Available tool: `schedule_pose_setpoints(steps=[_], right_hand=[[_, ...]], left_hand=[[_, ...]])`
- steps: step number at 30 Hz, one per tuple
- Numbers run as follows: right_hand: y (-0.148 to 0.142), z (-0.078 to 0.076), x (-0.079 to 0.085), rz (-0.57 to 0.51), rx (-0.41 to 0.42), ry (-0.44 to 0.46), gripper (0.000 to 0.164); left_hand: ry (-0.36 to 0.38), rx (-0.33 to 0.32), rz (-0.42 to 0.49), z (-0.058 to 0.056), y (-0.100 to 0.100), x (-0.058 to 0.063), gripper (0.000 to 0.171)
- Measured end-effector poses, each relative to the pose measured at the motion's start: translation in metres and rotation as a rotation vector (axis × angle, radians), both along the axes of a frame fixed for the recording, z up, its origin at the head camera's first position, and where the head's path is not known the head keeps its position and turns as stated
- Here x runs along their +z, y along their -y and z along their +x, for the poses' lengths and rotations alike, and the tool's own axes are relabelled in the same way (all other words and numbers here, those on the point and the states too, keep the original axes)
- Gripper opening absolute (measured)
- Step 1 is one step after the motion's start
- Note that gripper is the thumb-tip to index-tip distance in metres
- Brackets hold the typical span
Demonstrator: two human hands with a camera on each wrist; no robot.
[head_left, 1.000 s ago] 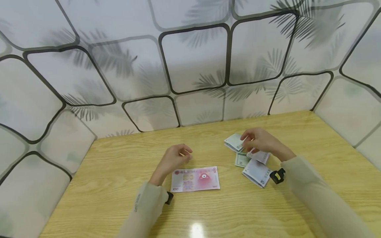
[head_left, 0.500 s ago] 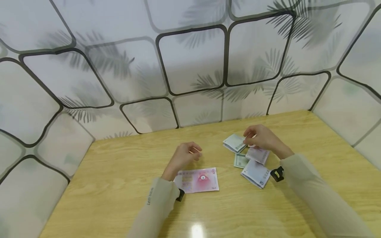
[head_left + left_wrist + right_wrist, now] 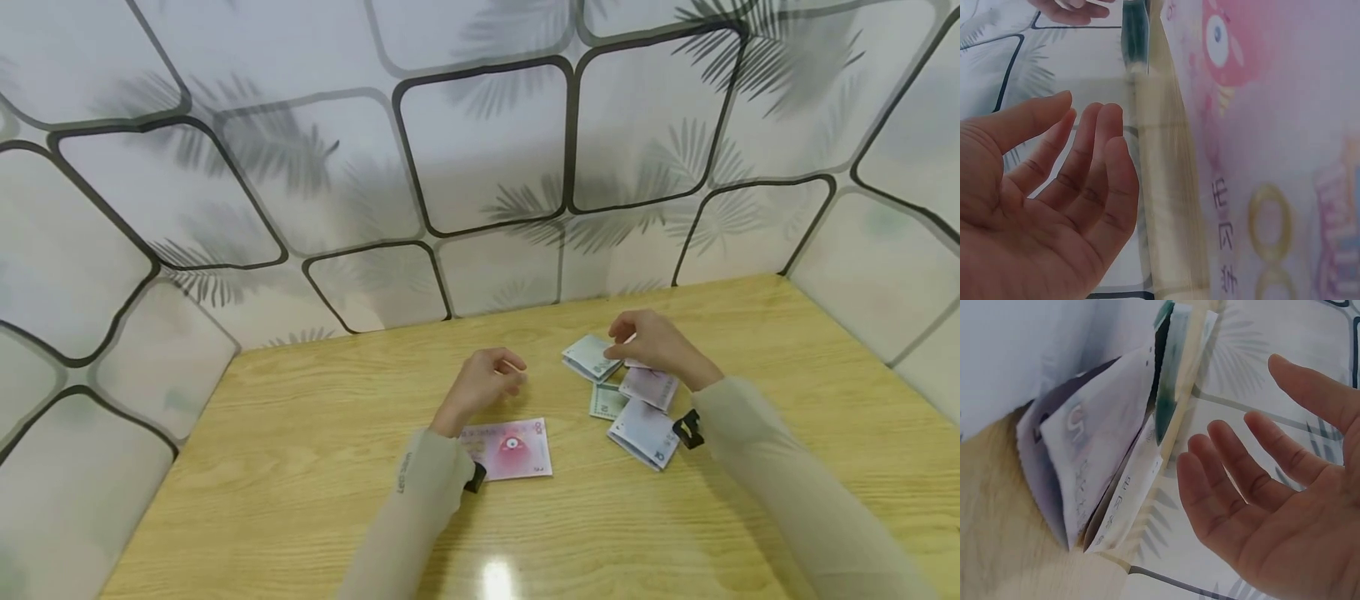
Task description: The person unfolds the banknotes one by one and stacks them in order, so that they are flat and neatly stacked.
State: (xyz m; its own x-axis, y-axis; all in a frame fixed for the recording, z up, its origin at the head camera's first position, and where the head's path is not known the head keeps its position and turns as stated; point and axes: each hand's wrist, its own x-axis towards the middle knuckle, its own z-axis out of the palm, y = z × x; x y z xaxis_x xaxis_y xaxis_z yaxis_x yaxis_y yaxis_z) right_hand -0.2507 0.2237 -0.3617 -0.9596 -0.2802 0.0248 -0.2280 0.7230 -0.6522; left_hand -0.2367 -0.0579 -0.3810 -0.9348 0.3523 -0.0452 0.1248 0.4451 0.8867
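Note:
My left hand [image 3: 486,383] hovers just beyond a flat pink 100 play banknote [image 3: 517,450], its fingers loosely curved around nothing. The left sleeve covers the note's left end. To the right lies a loose cluster of folded play banknotes: a pale green one [image 3: 588,357], a small green one [image 3: 606,402], a purple one [image 3: 649,387] and a bluish one [image 3: 645,433]. Over the far side of this cluster is my right hand [image 3: 651,343], fingertips overlapping the pale green note's edge. In the right wrist view, its fingers are relaxed and hold nothing. Another pinkish note [image 3: 1125,494] lies behind the purple one.
A wooden table [image 3: 300,467] carries all the notes. White patterned cloth [image 3: 495,158] rises behind its far edge and along both sides. Each wrist wears a small black device [image 3: 688,428].
My left hand has moved to the right and slightly farther away, its sleeve now over more of the pink note. My right hand has lifted slightly away, uncovering more of the notes, which stay put.

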Motion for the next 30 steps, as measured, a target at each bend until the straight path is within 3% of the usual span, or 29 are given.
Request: schedule_pose_setpoints(steps=[8,17,23,30], right_hand=[[0.003,-0.004,-0.004,0.034,-0.005,0.018,0.044],[0.011,-0.010,-0.007,0.090,0.008,0.058,0.055],[0.017,-0.015,-0.008,0.137,0.023,0.113,0.071],[0.019,-0.018,-0.009,0.216,0.074,0.103,0.074]], left_hand=[[0.034,-0.009,0.020,-0.004,-0.014,-0.002,0.019],[0.065,0.078,0.041,-0.015,-0.020,-0.001,0.014],[0.045,0.072,0.032,-0.019,-0.025,-0.002,0.013],[0.060,0.075,0.041,-0.020,-0.029,-0.004,0.015]])
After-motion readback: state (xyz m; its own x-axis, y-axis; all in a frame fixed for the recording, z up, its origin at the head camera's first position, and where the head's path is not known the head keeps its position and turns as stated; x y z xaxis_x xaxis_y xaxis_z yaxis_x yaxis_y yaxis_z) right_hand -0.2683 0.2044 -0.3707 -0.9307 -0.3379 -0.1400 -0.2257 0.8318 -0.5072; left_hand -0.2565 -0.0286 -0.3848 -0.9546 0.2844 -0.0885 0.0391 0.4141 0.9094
